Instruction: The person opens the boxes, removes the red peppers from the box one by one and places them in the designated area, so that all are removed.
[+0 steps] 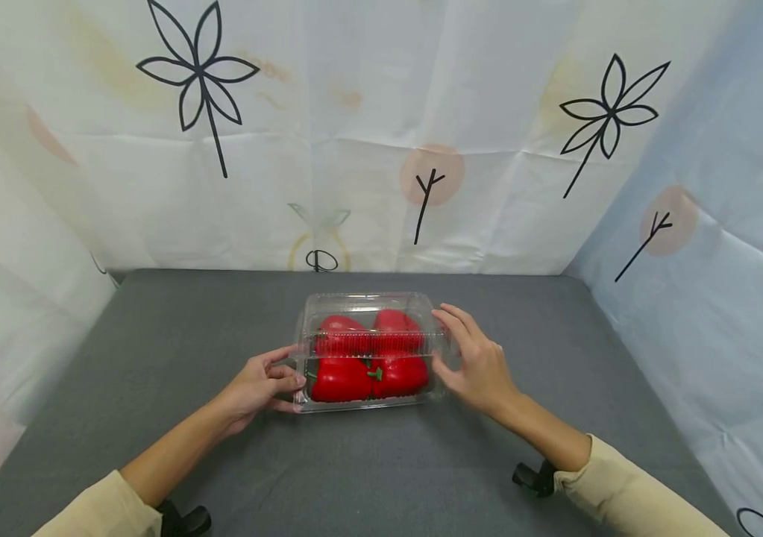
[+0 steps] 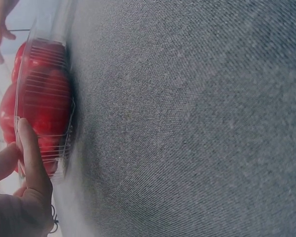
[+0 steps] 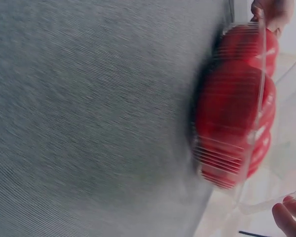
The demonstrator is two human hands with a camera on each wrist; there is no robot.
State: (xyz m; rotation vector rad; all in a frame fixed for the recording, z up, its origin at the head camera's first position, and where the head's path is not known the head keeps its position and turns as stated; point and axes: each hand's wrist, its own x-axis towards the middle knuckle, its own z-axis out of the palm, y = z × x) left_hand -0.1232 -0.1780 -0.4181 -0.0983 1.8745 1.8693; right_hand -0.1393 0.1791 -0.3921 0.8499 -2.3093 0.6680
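A clear plastic clamshell container [image 1: 347,407] sits on the grey table, holding several red bell peppers [image 1: 339,382] with green stems. Its hinged clear lid [image 1: 371,300] is raised at a slant over the rear peppers, while the front ones lie uncovered. At the container's left side, my left hand [image 1: 255,394] pinches the rim, thumb at the edge and index finger [image 2: 33,165] against the ribbed outer wall. My right hand [image 1: 482,369] holds the lid by its right edge, with fingertips [image 3: 286,210] at that edge in the right wrist view.
Grey cloth covers the table [image 1: 220,321]. A white curtain [image 1: 368,97] printed with black leaf outlines hangs behind it and along both sides. Black straps with small devices [image 1: 534,478] are worn near the sleeve cuffs.
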